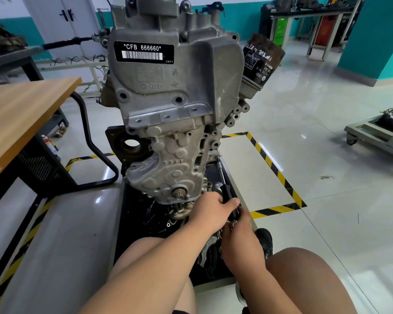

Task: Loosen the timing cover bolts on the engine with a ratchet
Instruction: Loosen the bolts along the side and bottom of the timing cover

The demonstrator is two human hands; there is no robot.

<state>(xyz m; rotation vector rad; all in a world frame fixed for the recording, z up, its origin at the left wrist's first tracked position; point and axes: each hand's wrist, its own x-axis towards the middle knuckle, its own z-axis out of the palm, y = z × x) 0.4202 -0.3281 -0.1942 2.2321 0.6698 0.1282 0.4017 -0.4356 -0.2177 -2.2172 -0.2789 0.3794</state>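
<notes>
A grey aluminium engine (175, 91) stands upright in front of me on a black base, its ribbed timing cover (170, 168) facing me. A ratchet (226, 196) with a black handle carries a long thin extension (220, 169) that runs up to a bolt on the cover's right edge (216, 157). My left hand (213, 209) grips the upper part of the handle just below the ratchet head. My right hand (238, 234) holds the lower end of the handle. The crank snout (179, 191) sticks out low on the cover.
A wooden-topped workbench (21, 118) with a black frame stands at the left. An oil filter (262, 60) juts from the engine's right side. Loose parts lie on the black base (141, 214) by my knees. Yellow-black tape (272, 164) marks the floor; a wheeled cart (377, 134) is at far right.
</notes>
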